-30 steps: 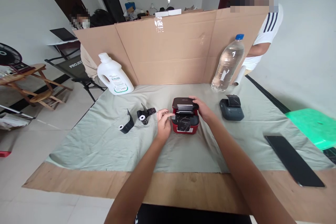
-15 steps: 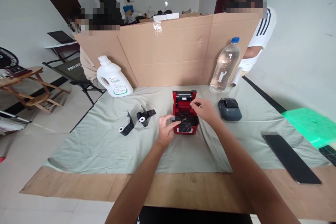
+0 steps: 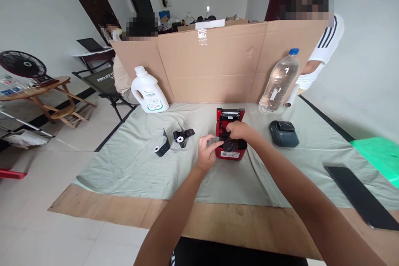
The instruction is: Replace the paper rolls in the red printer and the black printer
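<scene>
A red label printer (image 3: 231, 156) stands on the cloth with its lid (image 3: 230, 114) raised. A black marbled label strip (image 3: 230, 146) lies over the front of its compartment. At the printer's left side, my left hand (image 3: 207, 153) has its thumb and fingers closed around the strip's edge, the thumb stretched over the black part. My right hand (image 3: 239, 130) reaches into the compartment from the right with bent fingers. Its fingertips are down inside, and what they grip is hidden. Two loose black label rolls, a left one (image 3: 161, 146) and a right one (image 3: 181, 138), lie left of my hands.
A dark grey portable printer (image 3: 283, 134) and a black phone-like slab (image 3: 361, 195) lie to the right. A white jug (image 3: 151, 95) and a water bottle (image 3: 279, 83) stand before a cardboard screen (image 3: 208, 70). People sit behind it. A green plastic item (image 3: 377, 158) is far right.
My right hand has lowered from the lid area down into the printer's compartment. My left hand keeps its place at the strip. The whole view has shifted, so everything appears further right.
</scene>
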`<move>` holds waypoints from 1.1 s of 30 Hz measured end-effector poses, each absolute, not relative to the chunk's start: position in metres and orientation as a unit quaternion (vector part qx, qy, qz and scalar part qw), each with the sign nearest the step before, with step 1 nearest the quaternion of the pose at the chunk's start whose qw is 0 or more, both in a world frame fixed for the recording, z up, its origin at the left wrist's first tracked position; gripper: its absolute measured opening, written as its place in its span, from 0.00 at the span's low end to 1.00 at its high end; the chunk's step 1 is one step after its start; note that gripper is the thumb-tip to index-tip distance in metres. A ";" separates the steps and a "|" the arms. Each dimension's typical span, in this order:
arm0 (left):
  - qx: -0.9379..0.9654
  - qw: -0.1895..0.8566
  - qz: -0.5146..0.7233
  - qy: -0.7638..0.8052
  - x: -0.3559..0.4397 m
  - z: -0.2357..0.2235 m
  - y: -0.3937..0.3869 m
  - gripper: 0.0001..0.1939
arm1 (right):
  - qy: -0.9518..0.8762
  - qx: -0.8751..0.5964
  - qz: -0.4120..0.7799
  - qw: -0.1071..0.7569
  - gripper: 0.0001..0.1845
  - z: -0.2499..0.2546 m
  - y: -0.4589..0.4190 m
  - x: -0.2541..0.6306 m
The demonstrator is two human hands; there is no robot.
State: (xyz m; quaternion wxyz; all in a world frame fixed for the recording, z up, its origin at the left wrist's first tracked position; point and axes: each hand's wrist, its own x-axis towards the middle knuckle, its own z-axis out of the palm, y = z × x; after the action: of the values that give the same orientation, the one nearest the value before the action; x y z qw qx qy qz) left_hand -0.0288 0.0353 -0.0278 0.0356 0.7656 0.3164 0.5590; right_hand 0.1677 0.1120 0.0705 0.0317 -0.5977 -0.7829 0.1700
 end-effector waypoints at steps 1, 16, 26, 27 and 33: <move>0.765 0.037 0.556 0.323 -0.029 -0.028 0.035 0.25 | -0.787 -0.590 0.175 0.044 0.13 0.071 0.111 0.171; 0.677 0.108 0.637 0.354 -0.038 -0.019 0.043 0.17 | -0.751 -0.417 0.391 0.331 0.12 0.104 0.035 0.164; 0.642 0.263 0.615 0.375 -0.041 -0.009 0.039 0.20 | -0.776 -0.393 0.351 0.347 0.11 0.088 0.024 0.127; 0.640 0.269 0.613 0.377 -0.041 -0.008 0.039 0.20 | -0.773 -0.397 0.350 0.348 0.10 0.088 0.023 0.126; 0.635 0.262 0.630 0.363 -0.043 0.000 0.042 0.20 | -0.734 -0.454 0.359 0.355 0.11 0.088 0.022 0.127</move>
State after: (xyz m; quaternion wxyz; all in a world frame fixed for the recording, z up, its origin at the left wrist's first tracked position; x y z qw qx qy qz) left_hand -0.0426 0.0421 -0.0002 0.2621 0.6349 0.3627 0.6298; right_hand 0.1266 0.0224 0.0879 0.3551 -0.4541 -0.7343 0.3586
